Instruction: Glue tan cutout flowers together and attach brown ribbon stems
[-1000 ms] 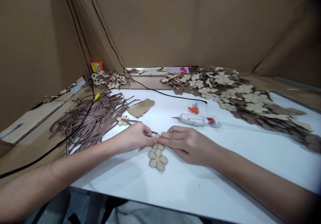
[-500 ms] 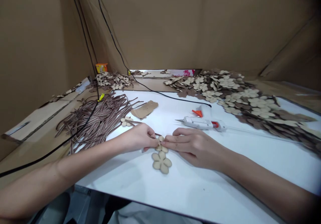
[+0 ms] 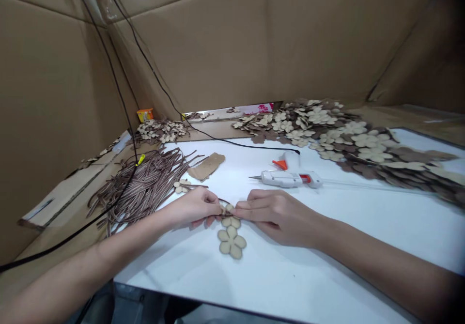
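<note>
A small beige flower cutout (image 3: 231, 222) lies on the white board, partly covered by my fingers. Across its top runs a thin brown cord (image 3: 225, 201), looping between both hands. My left hand (image 3: 198, 207) is closed, thumb and forefinger pinching the cord at the flower's left side. From the right, my right hand (image 3: 278, 216) has its fingers pressed together at the flower's edge, on the cord; its thumb is mostly hidden. Just below, nearer me, a larger beige five-petal flower (image 3: 231, 242) lies flat, touching or slightly under the small one.
A white glue gun (image 3: 283, 178) lies beyond my right hand, its black cable (image 3: 232, 140) crossing the board. Brown cords (image 3: 145, 183) are heaped left, near another small flower (image 3: 181, 185) and a cardboard scrap (image 3: 207, 166). Flower cutouts (image 3: 359, 140) are piled right. Cardboard walls (image 3: 203, 38) enclose the back.
The brown cord now crosses over the top of the small flower between my fingertips. My left fingers have shifted slightly left and lower. The whole view has tilted a little.
</note>
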A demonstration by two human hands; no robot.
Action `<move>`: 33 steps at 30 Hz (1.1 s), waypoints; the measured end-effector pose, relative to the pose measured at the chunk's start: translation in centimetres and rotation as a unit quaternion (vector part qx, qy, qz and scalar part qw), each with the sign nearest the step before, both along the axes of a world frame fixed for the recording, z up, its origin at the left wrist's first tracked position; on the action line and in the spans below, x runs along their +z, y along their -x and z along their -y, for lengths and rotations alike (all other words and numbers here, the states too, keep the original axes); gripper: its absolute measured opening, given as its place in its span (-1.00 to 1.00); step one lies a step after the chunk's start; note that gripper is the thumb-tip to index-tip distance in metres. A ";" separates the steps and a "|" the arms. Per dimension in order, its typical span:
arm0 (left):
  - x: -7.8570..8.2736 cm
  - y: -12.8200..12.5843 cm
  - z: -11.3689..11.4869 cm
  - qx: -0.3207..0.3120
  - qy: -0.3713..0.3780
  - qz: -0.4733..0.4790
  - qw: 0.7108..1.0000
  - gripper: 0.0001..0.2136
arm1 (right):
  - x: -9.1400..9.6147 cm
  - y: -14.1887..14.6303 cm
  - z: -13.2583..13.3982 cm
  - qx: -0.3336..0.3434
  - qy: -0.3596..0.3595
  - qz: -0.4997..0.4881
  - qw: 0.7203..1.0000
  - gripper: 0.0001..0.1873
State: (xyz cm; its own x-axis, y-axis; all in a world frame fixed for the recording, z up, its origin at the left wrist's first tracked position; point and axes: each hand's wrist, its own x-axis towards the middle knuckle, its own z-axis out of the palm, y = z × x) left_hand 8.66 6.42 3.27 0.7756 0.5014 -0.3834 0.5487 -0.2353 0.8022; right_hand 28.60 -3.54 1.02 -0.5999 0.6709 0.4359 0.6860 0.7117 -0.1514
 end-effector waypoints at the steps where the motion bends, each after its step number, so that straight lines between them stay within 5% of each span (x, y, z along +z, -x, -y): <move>1: 0.0 0.0 -0.1 -0.003 0.002 -0.005 1.000 -0.78 | 0.0 -0.1 0.0 0.000 -0.001 -0.007 1.000 -0.67; 11: 2.8 1.6 -1.8 -0.074 0.104 -0.092 0.987 -0.69 | 0.1 0.1 0.1 0.008 -0.071 0.064 0.995 -0.71; 17: 4.7 2.5 -1.8 -0.063 -0.088 -0.154 0.982 -0.66 | 0.5 0.5 0.0 0.000 -0.055 0.091 0.994 -0.69; 23: 6.4 3.4 -0.7 -0.017 -0.319 -0.141 0.937 -0.68 | 0.7 0.9 -0.2 0.009 -0.054 0.101 0.993 -0.70; 28: 5.8 2.6 -0.4 -0.042 -0.349 -0.090 0.932 -0.76 | 0.4 0.7 -0.1 0.008 -0.040 0.076 0.996 -0.68; 33: 4.8 2.3 -1.4 -0.058 -0.301 -0.120 0.944 -0.78 | 0.2 0.3 -0.3 -0.006 0.025 -0.006 1.000 -0.65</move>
